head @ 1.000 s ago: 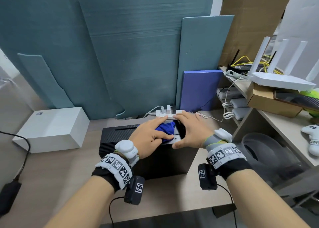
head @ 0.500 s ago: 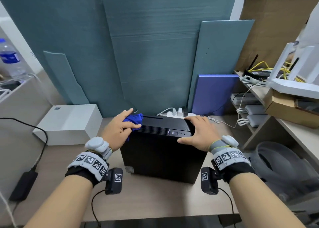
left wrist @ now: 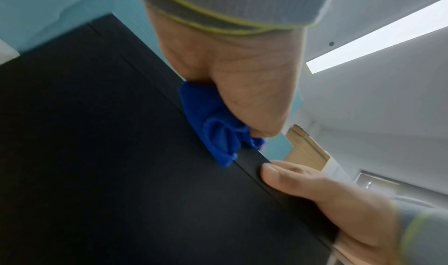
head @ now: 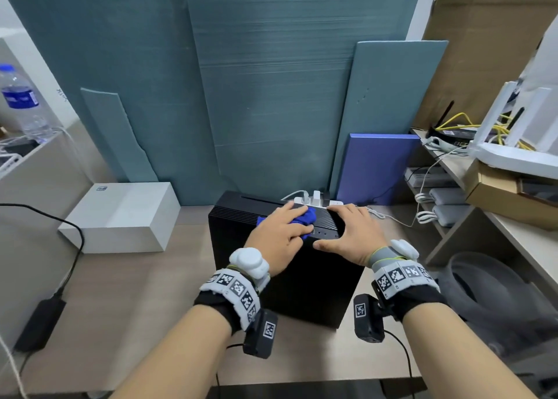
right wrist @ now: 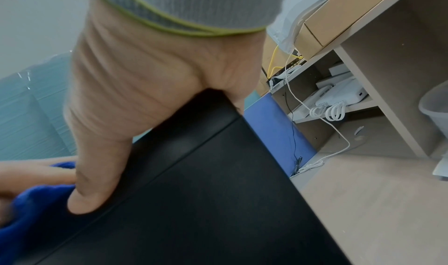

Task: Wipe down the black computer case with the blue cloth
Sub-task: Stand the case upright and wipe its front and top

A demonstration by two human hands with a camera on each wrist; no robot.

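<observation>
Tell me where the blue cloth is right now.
In the head view, the blue cloth lies on top of the black computer case, pressed under the left hand, beside the right hand.

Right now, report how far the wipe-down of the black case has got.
Under way. The left hand presses the blue cloth flat on top of the black computer case, near its front edge, while the right hand steadies the top's right end. No pass on the front or side panels is visible; those look left to do. How clean the top is cannot be judged.

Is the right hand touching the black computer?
Touching. In the right wrist view the right hand rests over the black computer case's top edge, thumb pressed flat on its side.
</observation>
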